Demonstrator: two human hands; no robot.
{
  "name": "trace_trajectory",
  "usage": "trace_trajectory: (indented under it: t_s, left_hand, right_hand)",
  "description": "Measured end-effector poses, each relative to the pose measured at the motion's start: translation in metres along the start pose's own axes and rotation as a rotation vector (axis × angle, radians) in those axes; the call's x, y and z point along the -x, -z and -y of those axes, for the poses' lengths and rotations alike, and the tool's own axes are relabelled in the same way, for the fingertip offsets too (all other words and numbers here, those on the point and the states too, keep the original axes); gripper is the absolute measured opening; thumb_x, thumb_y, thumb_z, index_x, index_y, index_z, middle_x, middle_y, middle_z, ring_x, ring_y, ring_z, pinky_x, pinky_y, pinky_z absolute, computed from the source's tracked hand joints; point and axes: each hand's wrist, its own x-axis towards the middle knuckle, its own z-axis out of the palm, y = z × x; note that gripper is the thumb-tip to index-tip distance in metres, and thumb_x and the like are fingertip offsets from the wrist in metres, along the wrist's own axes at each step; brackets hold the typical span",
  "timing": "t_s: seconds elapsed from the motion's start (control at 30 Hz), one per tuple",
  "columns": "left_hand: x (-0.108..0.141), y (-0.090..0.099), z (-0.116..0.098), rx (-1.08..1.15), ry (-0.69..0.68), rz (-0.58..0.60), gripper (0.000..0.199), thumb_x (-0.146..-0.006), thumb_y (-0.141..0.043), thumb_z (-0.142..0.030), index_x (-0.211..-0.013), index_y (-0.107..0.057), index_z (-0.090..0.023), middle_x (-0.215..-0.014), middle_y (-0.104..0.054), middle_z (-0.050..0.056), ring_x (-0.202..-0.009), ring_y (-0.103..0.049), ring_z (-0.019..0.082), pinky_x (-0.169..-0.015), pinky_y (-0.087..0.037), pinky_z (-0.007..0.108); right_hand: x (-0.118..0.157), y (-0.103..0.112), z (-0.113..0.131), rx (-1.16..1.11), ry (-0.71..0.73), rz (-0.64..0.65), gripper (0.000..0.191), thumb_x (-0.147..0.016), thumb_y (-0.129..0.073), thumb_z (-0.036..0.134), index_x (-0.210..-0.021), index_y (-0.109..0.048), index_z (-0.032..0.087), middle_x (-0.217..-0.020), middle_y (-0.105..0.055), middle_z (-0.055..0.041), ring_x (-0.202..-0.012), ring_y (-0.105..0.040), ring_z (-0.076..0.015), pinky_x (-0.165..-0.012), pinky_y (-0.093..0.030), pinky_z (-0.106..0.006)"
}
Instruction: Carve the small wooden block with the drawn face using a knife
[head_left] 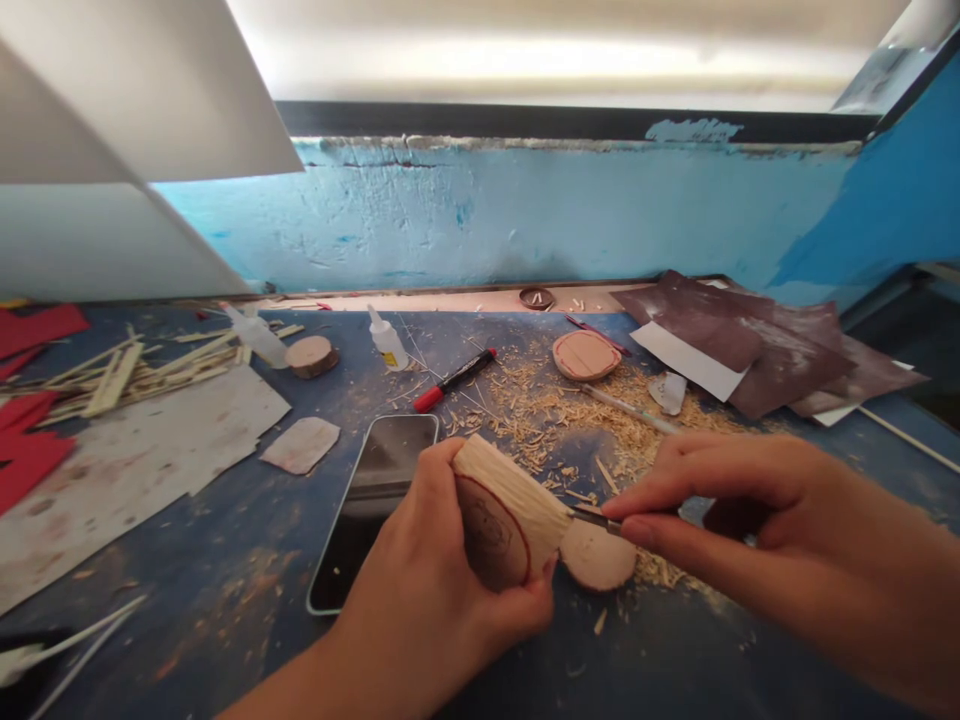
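My left hand [450, 560] is wrapped round a thick piece of wood [517, 495], tilted on edge. Its face shows a dark drawing inside a red outline, and its pale side has a ridged, cut surface. Between thumb and fingers, my right hand [720, 510] pinches a thin carving knife [598, 517], its tip at the right edge of the wood. The knife's handle is mostly hidden in my hand. Just below the blade lies a round wood slice [598, 556]. Pale wood shavings [525, 410] are scattered behind both hands.
A phone [390, 460] lies left of my hands, near a red-and-black marker [455, 380]. Farther back are a glue bottle [387, 342], a wood slice [309, 356] and a red-marked slice [585, 355]. Sandpaper sheets [750, 345] lie at right, wooden sticks [165, 370] at left.
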Motion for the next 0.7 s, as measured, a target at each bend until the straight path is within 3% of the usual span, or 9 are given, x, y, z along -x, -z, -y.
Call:
trace_trajectory:
  t_s: [0.27, 0.37, 0.53, 0.7]
  left_hand:
    - [-0.003, -0.002, -0.002, -0.027, 0.000, 0.018, 0.082, -0.066, -0.085, -0.037, -0.130, -0.035, -0.028, -0.100, -0.067, 0.001, -0.084, -0.073, 0.025, -0.071, -0.062, 0.038]
    - [-0.004, -0.003, -0.006, -0.062, -0.069, -0.013, 0.081, -0.065, -0.082, -0.033, -0.129, -0.034, -0.028, -0.098, -0.064, 0.001, -0.080, -0.071, 0.023, -0.068, -0.060, 0.036]
    - [0.000, -0.006, -0.010, -0.141, -0.195, -0.053, 0.082, -0.064, -0.077, -0.027, -0.133, -0.032, -0.027, -0.099, -0.061, 0.002, -0.078, -0.068, 0.022, -0.067, -0.058, 0.035]
    - [0.001, -0.003, -0.007, -0.098, -0.146, -0.029, 0.081, -0.064, -0.080, -0.030, -0.129, -0.032, -0.029, -0.096, -0.060, -0.001, -0.076, -0.068, 0.021, -0.067, -0.059, 0.034]
  right_hand:
    - [-0.009, -0.008, 0.007, -0.020, -0.019, -0.001, 0.012, -0.086, -0.075, 0.036, -0.081, -0.085, 0.031, -0.075, -0.082, 0.0017, -0.064, -0.076, -0.0160, -0.050, -0.054, -0.021]
    - [-0.011, -0.014, 0.009, -0.079, -0.033, -0.004, 0.014, -0.086, -0.075, 0.037, -0.084, -0.085, 0.029, -0.077, -0.082, 0.0001, -0.068, -0.078, -0.0177, -0.052, -0.057, -0.022]
    - [-0.011, -0.023, 0.008, -0.132, -0.007, -0.119, 0.011, -0.086, -0.078, 0.037, -0.085, -0.086, 0.030, -0.085, -0.083, -0.0006, -0.075, -0.078, -0.0171, -0.060, -0.059, -0.021]
    - [-0.010, -0.014, 0.008, -0.113, -0.013, -0.086, 0.011, -0.086, -0.079, 0.041, -0.085, -0.087, 0.033, -0.083, -0.084, -0.0002, -0.074, -0.078, -0.0169, -0.054, -0.057, -0.018]
